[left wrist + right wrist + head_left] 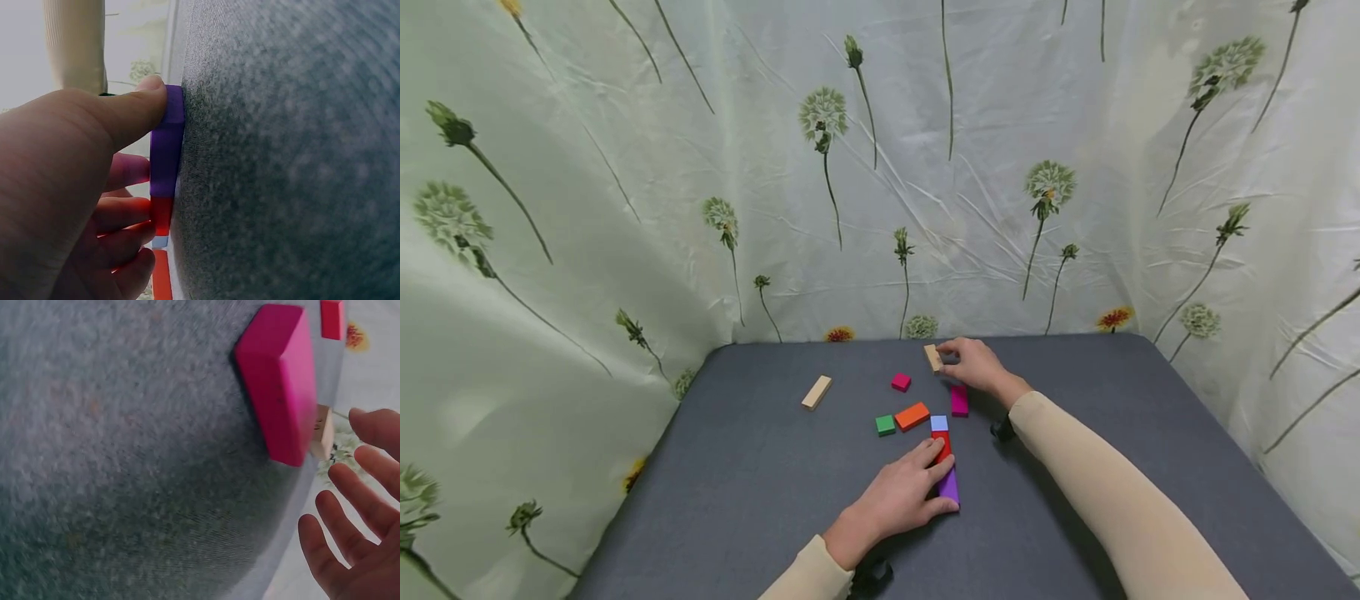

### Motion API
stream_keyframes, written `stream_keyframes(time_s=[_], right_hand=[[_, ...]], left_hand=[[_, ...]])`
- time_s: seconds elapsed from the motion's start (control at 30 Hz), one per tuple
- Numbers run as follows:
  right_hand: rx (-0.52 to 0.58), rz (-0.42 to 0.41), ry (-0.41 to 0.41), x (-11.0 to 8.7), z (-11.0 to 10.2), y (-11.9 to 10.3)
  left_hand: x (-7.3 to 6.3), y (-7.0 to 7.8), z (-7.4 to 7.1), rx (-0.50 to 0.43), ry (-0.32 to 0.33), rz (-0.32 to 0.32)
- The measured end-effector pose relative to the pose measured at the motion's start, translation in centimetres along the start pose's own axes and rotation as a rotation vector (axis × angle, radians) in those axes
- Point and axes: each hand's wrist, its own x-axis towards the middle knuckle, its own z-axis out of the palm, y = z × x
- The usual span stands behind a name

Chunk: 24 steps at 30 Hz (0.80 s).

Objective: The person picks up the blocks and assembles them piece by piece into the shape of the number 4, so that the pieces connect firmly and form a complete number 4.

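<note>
The left grip (898,496) lies pressed on a row of blocks rather than clenched round it: the thumb braces the near end of the purple block (166,159), and the other fingers rest along it and the red block (162,215), which butts against it. A light-blue block (939,423) sits at the row's far end. Spread along the row like this, the fingers probably keep the pieces in line and stop them sliding apart. The right grip (976,362) is loose, its fingers spread, with the tips right at a wooden block (932,358) near the back edge; whether they touch it I cannot tell, and nothing looks clasped. Its thumb and fingers point at the block's right side, which suits that arm's approach. Just short of that hand lies a magenta block (959,401). Left of the row's far end, an orange block (912,416) lies aslant beside a green block (885,426), with a small crimson block (901,382) behind them. Another wooden block (817,392) lies well apart, further left. All rest on the grey tabletop (737,483), whose flat face presumably suits lining up pieces; flowered cloth (880,192) hangs behind.
</note>
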Motion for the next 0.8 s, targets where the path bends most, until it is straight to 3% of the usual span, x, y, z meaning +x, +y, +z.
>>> stream_keyframes(time_s=[0.17, 0.47, 0.8], right_hand=[[-0.012, 0.042, -0.012, 0.4, 0.5, 0.1], [-0.092, 0.183, 0.061, 0.8, 2.0, -0.3], [-0.135, 0.237, 0.102, 0.9, 2.2, -0.5]], left_hand=[[-0.1, -0.1, 0.0, 0.004, 0.005, 0.005], [-0.1, 0.0, 0.2, 0.013, 0.019, 0.007], [-0.1, 0.0, 0.1, 0.01, 0.013, 0.005]])
